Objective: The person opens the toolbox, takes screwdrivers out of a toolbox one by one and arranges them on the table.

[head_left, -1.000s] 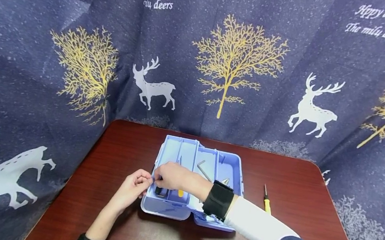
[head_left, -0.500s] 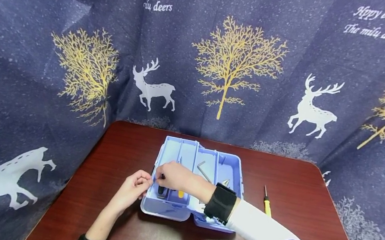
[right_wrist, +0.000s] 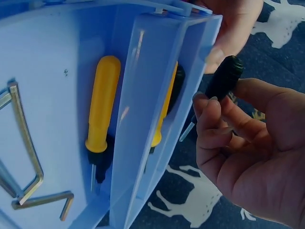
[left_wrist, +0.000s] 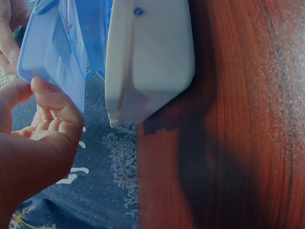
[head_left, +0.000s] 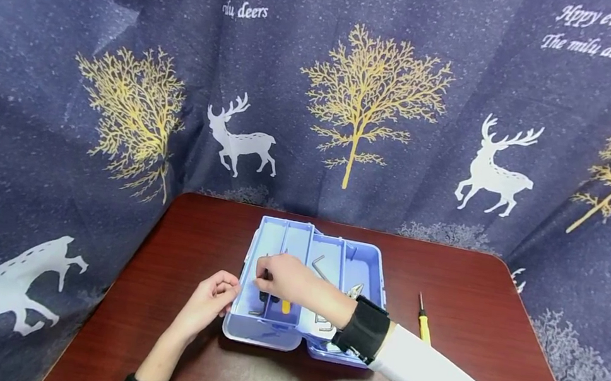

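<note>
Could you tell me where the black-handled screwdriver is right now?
The right hand pinches the black-handled screwdriver over the left tray of the blue toolbox, above a yellow-handled screwdriver lying inside.
</note>
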Demonstrator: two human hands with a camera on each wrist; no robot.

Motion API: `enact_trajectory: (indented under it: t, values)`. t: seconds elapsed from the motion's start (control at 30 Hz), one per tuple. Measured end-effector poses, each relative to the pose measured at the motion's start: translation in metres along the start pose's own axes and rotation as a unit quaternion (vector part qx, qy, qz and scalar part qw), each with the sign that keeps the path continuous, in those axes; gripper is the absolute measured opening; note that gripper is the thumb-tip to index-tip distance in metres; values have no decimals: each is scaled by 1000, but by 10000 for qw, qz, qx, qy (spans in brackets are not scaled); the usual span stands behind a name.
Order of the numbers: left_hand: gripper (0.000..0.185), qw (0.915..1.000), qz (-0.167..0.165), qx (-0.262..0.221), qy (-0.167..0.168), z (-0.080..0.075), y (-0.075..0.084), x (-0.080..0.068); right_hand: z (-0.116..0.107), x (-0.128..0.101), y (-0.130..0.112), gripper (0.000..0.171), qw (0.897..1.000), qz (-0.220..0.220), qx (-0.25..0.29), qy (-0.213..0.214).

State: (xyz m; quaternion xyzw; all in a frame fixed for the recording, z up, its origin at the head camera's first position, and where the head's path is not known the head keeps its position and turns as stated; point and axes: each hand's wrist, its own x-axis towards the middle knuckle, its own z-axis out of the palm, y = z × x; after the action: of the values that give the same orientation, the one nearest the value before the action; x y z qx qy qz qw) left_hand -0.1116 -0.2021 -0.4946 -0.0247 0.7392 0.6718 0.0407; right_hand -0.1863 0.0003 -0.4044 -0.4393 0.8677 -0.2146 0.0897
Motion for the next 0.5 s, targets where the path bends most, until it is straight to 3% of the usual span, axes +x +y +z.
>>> enact_trajectory:
  t: [0.5]
  values:
    - [15, 9999, -33, 28, 122, 3, -3, 0, -26, -59, 41, 6, 9974, 286, 355, 558]
